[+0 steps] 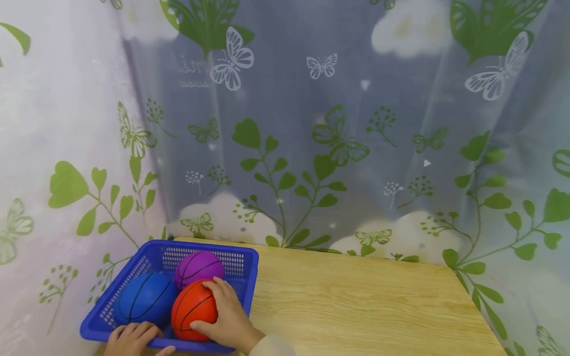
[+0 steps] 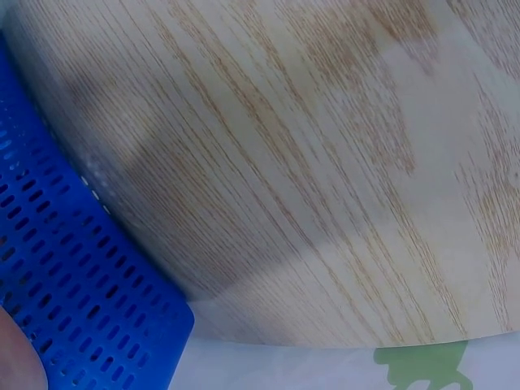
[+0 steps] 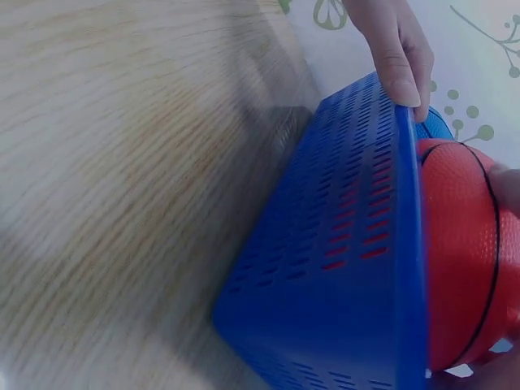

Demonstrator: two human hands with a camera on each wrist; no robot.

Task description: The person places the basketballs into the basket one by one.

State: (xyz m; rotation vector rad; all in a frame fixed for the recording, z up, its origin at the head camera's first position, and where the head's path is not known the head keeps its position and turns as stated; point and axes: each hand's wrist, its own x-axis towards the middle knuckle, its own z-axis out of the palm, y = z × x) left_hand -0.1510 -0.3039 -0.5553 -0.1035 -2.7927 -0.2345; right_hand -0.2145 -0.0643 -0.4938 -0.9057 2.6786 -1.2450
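Observation:
A blue plastic basket (image 1: 253, 277) with slotted walls stands at the table's left side. In it lie a red ball (image 1: 191, 312) with black basketball lines, a blue ball (image 1: 147, 299) and a purple ball (image 1: 199, 266). My right hand (image 1: 229, 316) grips the red ball from the right, thumb low and fingers over its upper side. At the near rim, my left hand (image 1: 133, 338) holds the basket; the right wrist view shows its thumb (image 3: 400, 81) outside the wall and its fingers over the edge. Only part of a digit (image 2: 18, 357) appears in the left wrist view.
The wood-grain table (image 1: 356, 301) stretches to the right of the basket. A curtain (image 1: 303, 148) printed with leaves and butterflies hangs behind the table and along both sides, close to the basket's left.

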